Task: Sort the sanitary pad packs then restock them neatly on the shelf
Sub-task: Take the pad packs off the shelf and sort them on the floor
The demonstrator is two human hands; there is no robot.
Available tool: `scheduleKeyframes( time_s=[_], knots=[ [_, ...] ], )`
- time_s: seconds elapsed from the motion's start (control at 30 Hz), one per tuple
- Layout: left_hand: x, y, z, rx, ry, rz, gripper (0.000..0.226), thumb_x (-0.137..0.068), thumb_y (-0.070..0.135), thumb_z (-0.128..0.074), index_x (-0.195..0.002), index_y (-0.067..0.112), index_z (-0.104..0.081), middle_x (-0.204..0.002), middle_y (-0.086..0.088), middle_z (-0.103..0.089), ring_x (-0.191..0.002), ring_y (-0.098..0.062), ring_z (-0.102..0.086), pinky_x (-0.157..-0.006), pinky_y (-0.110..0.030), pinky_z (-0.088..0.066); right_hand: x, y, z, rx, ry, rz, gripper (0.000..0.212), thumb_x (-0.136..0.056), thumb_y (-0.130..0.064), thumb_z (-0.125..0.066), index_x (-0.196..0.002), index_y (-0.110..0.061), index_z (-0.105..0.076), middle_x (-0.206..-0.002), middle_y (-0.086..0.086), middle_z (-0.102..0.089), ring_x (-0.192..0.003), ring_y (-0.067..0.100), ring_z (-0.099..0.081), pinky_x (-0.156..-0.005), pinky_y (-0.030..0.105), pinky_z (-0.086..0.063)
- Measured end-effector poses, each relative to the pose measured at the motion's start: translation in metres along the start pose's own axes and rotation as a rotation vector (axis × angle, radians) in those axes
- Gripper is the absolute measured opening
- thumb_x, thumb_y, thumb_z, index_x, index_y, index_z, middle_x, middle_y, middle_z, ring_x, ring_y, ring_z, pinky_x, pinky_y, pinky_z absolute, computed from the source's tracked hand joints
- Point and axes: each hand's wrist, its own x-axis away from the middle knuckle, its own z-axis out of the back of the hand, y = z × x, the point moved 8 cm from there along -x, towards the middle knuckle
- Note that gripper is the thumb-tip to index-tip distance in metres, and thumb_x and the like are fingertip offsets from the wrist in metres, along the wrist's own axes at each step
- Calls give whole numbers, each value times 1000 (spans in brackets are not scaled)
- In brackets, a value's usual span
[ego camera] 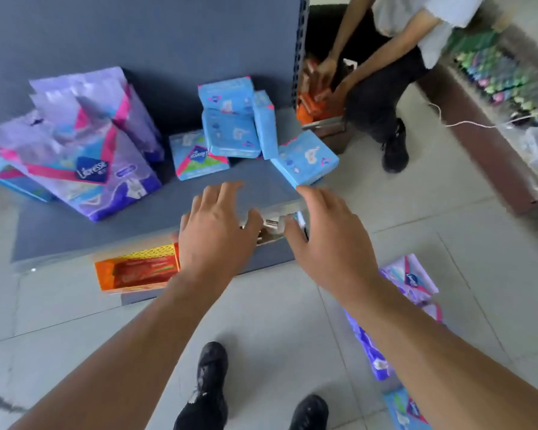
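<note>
Both hands empty, fingers spread, palms down over the front edge of the shelf — left hand beside right hand, a gap between them. My read: a reach toward the blue packs, sized to take one from both sides. Not touching any pack yet.

Where the stock is:
- Purple packs stand upright in a leaning cluster at shelf left, labels forward — looks like a sorted group already.
- Blue packs mid-shelf are a loose pile: some on end, one flat with label up, one tilted at the front right corner, overhanging the edge. That one sits just beyond the right fingertips, likely the first pick.
- Another blue pack lies flat at far left, partly behind the purple ones — separated from its kind, so it needs moving.
- More purple and blue packs lie on the floor at right, probably staged for restocking.
- Orange box sits on the lower shelf, not part of this sort as far as I can tell.

A second person crouches at the next bay, handling orange packs.

Sorting by colour is half done; blue still needs squaring up.
</note>
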Motion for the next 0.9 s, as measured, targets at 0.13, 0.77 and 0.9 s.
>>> scheduleKeyframes(
  time_s=[0.13,0.77,0.9],
  knots=[
    [-14,-91,32,29,71,113,45,-88,39,-57,-131,27,-51,-130,0,-54,-121,-26,-49,-97,-42,-42,-23,-64,-60,-76,-59,56,50,-88,-31,-61,-133,-9,-50,-124,11,-58,-108,35,-58,-77,45,-52],
    [-79,-343,44,511,196,463,73,-88,34,-67,-148,15,-29,-142,2,-51,-129,-15,-48,-103,-28,-40,-152,-217,-262,-471,-353,-203,68,-86,-28,-63,-145,-18,-31,-142,3,-49,-123,22,-51,-91,23,-39],
    [-73,-332,54,528,292,374,65,-88,31,-67,-143,17,-35,-133,5,-57,-120,-11,-55,-99,-36,-47,-144,-211,-255,-590,-175,-201,47,-81,-26,-65,-125,-16,-50,-121,4,-57,-109,22,-56,-80,18,-40]
  ],
)
